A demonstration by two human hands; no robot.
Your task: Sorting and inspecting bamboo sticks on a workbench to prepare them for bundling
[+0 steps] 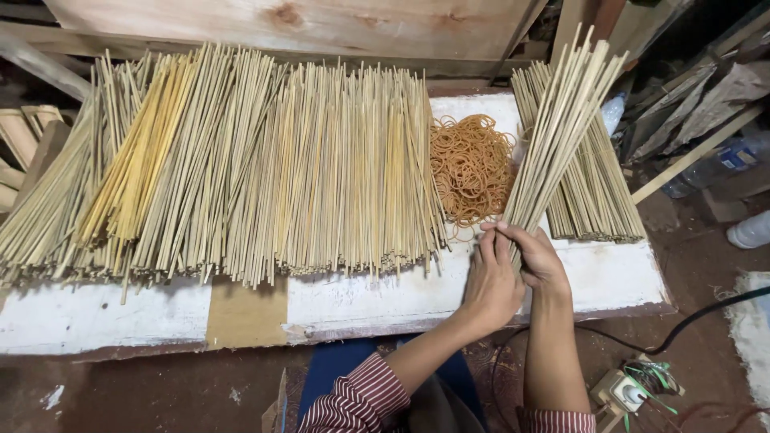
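Note:
Both hands clasp the lower end of a bundle of thin bamboo sticks [561,120] that fans upward and to the right. My left hand [491,281] wraps the bundle's base from the left, and my right hand [541,258] grips it from the right. The bundle stands tilted over a white worn board [104,317]. Just left of it lies a heap of orange rubber bands [472,167]. A wide spread of loose bamboo sticks [241,168] covers the board's left and middle.
A stacked pile of sticks [597,200] lies behind the held bundle at the right. A wooden panel [305,24] stands at the back. A black cable [690,325] and a power socket [622,393] lie on the floor at the lower right, plastic bottles [750,230] farther right.

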